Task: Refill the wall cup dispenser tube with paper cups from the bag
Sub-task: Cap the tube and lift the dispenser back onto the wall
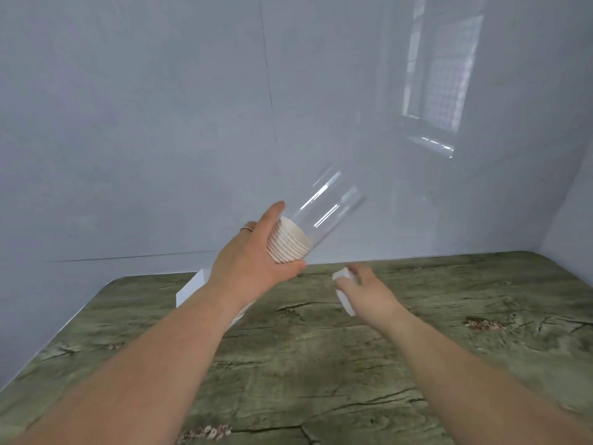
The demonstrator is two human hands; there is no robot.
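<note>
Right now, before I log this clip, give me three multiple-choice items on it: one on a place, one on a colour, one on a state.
1. Where in the clear tube do the paper cups sit?
A. the lower end, by the left hand
B. the upper end
C. spread along its whole length

2. What colour is the tabletop?
A. plain white
B. green-grey wood grain
C. black

3. How is the tube held?
A. flat on the table
B. mounted upright on the wall
C. tilted in the air in the left hand

Answers: 1 A, the rims are stacked beside the fingers; 2 B, cracked grain shows; 3 C, the open end points up-right.
</note>
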